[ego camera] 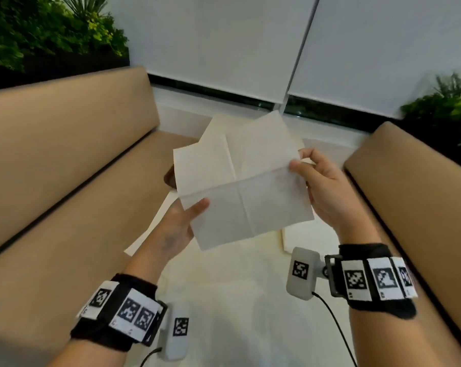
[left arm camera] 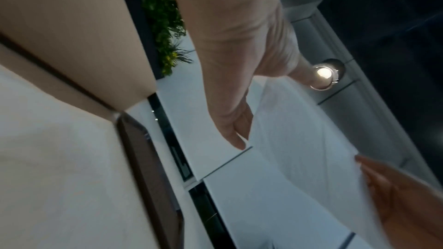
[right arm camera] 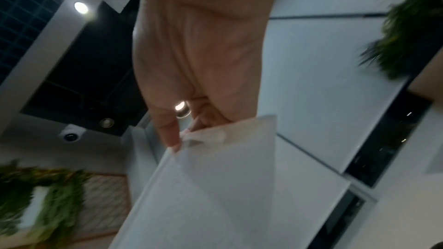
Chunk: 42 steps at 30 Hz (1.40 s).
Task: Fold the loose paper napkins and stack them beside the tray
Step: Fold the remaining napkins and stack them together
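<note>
A white paper napkin (ego camera: 240, 186), opened out with its cross creases showing, hangs in the air above the table between both hands. My left hand (ego camera: 195, 210) pinches its lower left edge, thumb on top and fingers underneath. At the horizontal crease, my right hand (ego camera: 299, 160) pinches the right edge. The left wrist view shows the left hand (left arm camera: 239, 132) on the napkin (left arm camera: 299, 149). In the right wrist view the fingertips (right arm camera: 175, 139) nip the napkin (right arm camera: 227, 186). A dark brown tray (ego camera: 169, 176) corner peeks out behind the sheet; the rest of it is hidden.
A pale sheet of napkin (ego camera: 311, 237) lies on the cream table (ego camera: 237, 300) below my right hand. Another napkin corner (ego camera: 136, 246) shows at the left. Tan benches (ego camera: 65, 181) flank the table. Plants and white blinds stand behind.
</note>
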### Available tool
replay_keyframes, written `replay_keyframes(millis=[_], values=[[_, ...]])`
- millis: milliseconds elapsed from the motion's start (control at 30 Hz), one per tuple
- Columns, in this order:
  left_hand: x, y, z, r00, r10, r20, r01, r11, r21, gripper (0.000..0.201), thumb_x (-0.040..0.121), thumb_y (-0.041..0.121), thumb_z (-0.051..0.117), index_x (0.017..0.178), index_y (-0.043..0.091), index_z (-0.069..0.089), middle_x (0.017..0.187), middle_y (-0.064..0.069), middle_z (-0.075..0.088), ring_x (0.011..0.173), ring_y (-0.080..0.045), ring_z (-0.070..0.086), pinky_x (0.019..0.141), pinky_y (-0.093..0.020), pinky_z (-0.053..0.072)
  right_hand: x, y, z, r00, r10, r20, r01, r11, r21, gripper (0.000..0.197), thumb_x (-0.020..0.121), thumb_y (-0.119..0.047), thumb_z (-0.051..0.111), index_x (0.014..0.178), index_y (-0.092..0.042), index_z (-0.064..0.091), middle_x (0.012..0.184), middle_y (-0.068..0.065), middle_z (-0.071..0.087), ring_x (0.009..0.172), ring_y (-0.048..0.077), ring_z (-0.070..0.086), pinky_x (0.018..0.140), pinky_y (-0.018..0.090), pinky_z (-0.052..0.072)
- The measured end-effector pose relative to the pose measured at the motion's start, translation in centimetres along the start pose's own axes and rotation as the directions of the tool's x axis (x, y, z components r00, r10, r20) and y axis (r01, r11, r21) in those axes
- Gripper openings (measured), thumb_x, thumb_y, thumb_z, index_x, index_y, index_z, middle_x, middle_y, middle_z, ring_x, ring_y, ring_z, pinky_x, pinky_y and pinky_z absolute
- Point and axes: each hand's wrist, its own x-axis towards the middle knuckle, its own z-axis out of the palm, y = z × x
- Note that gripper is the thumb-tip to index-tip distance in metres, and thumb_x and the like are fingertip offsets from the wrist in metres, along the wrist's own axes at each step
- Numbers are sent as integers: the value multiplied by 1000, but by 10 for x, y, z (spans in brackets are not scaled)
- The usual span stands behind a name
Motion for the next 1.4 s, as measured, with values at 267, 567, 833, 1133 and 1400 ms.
replay_keyframes(millis=[267,567,833,1133,1400], values=[[15,-12,39,951,303,-52,-266,896,355,86,78,7,75,136,48,25,110,3,69,99,-13,68,82,-28,56,-59,46,-36,925,-26,-378,8,999,-48,35,84,-11,70,105,-32,52,80,3,66,74,18,64,68,33,50],[19,-6,51,949,316,-8,-248,759,602,18,78,17,75,91,29,70,106,6,68,105,-17,61,95,-46,51,-70,52,-47,923,-109,-368,29,976,-216,23,79,-4,73,92,-23,71,92,-12,68,72,5,61,70,17,50],[14,-1,53,884,460,88,-363,554,749,18,80,17,74,78,34,68,93,14,57,91,-15,56,83,-24,48,-68,62,-47,902,-138,-410,-96,861,-500,18,84,-20,71,79,-36,65,107,-6,52,95,8,54,83,27,47],[13,26,72,836,297,461,-500,70,863,10,88,33,58,88,27,67,88,13,66,86,-11,61,89,-37,41,-63,44,1,970,-208,128,237,673,-700,30,84,-56,55,89,-34,75,99,-22,67,104,-1,51,96,40,41],[26,4,55,917,150,369,-392,501,772,35,90,1,50,76,26,70,86,12,66,83,-6,61,70,-8,41,-88,91,-58,995,93,42,-58,854,-517,21,83,-6,71,85,-27,75,91,-11,72,91,2,64,84,13,46]])
